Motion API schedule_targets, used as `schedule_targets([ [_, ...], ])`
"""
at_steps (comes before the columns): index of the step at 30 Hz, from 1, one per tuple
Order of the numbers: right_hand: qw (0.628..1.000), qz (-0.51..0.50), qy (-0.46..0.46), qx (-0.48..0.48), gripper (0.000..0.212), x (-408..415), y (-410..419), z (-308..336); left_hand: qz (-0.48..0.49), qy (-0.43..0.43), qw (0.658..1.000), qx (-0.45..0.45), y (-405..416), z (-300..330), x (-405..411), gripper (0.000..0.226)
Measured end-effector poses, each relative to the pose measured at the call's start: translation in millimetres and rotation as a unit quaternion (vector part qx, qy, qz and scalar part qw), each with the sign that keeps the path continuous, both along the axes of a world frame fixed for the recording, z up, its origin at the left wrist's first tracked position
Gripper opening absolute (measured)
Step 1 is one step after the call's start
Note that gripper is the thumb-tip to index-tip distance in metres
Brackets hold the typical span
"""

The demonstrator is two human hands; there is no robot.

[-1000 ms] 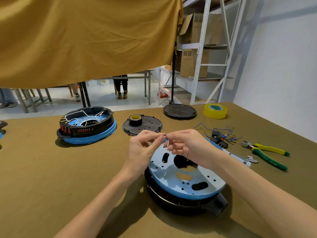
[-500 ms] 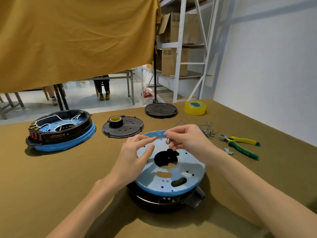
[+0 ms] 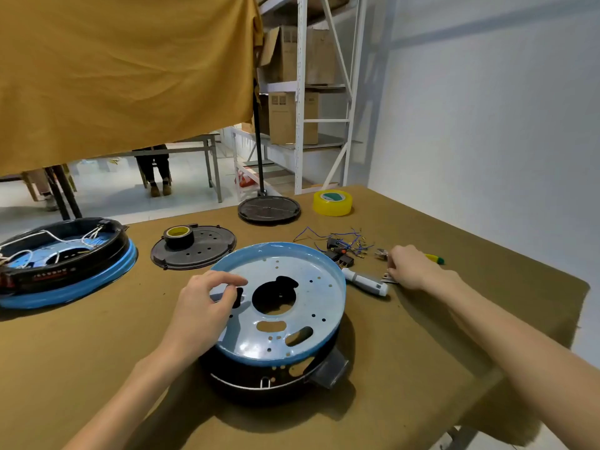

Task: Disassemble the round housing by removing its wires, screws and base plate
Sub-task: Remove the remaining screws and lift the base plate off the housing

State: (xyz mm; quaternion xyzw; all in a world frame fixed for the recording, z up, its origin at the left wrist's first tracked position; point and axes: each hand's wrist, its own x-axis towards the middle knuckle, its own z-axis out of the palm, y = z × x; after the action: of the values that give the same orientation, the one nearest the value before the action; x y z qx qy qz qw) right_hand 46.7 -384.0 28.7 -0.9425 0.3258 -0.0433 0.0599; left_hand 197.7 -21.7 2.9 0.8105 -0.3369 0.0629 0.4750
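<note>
Right hand (image 3: 409, 267) has gone from above the plate out to the desk (image 3: 97, 345) on the right, fingers curled down at small screws (image 3: 388, 279) beside the pliers (image 3: 433, 258); grip unclear. Left hand (image 3: 204, 306) dropped onto the blue base plate (image 3: 308, 306), fingers loosely bent, holding nothing. Plate sits tilted on the black round housing (image 3: 269, 381), centre desk. Loose wires (image 3: 341, 241) lie behind it. Second housing (image 3: 65, 264) far left has white wires inside. Screwdriver (image 3: 365, 282) lies right of plate.
</note>
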Motion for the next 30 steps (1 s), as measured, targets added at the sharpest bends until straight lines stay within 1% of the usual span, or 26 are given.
schedule_targets([
  [2,1.0,0.012,0.015,-0.018,0.007,1.1,0.5,-1.0,0.0,-0.002,1.0,0.001,0.0,-0.4,0.9,0.033],
  [5,0.999,0.021,0.013,-0.02,0.004,3.7,0.7,-1.8,0.0,0.002,1.0,0.003,0.0,-0.4,1.1,0.034],
  [8,0.999,0.025,-0.023,0.004,0.019,1.4,-1.3,-0.3,0.0,0.005,1.0,0.004,0.4,-0.3,1.0,0.035],
  [9,0.999,0.031,-0.041,0.017,0.018,-0.8,-1.7,0.5,0.0,0.006,1.0,0.004,0.3,-0.3,1.1,0.034],
  [11,0.996,0.054,-0.059,0.035,0.01,-6.2,-2.8,0.1,0.003,0.01,1.0,0.003,0.2,-0.1,1.0,0.035],
  [14,0.994,0.09,-0.055,0.027,0.003,-13.9,-1.7,-6.4,0.006,0.012,1.0,0.005,-0.1,-0.1,0.7,0.035],
  [18,0.991,0.112,-0.073,0.005,0.015,-17.1,-0.1,-14.6,0.009,0.011,1.0,0.005,0.3,-0.5,0.4,0.034],
  [21,0.99,0.108,-0.089,-0.019,0.019,-16.3,2.8,-14.5,0.008,0.012,1.0,0.001,0.1,0.5,-1.6,0.033],
  [23,0.992,0.094,-0.078,-0.022,0.018,-14.9,4.1,-14.0,0.007,0.014,1.0,-0.018,0.1,1.7,-4.2,0.031],
  [26,0.995,0.07,-0.069,0.003,0.014,-14.1,7.5,-11.2,0.007,0.024,0.997,-0.079,0.7,2.2,-7.0,0.029],
  [28,0.992,0.053,-0.115,-0.01,0.014,-12.2,15.2,-7.3,0.011,0.043,0.992,-0.12,3.1,3.2,-8.3,0.027],
  [30,0.98,0.065,-0.188,-0.013,0.016,-6.4,30.8,-0.3,0.012,0.076,0.985,-0.156,5.6,4.2,-8.7,0.029],
])
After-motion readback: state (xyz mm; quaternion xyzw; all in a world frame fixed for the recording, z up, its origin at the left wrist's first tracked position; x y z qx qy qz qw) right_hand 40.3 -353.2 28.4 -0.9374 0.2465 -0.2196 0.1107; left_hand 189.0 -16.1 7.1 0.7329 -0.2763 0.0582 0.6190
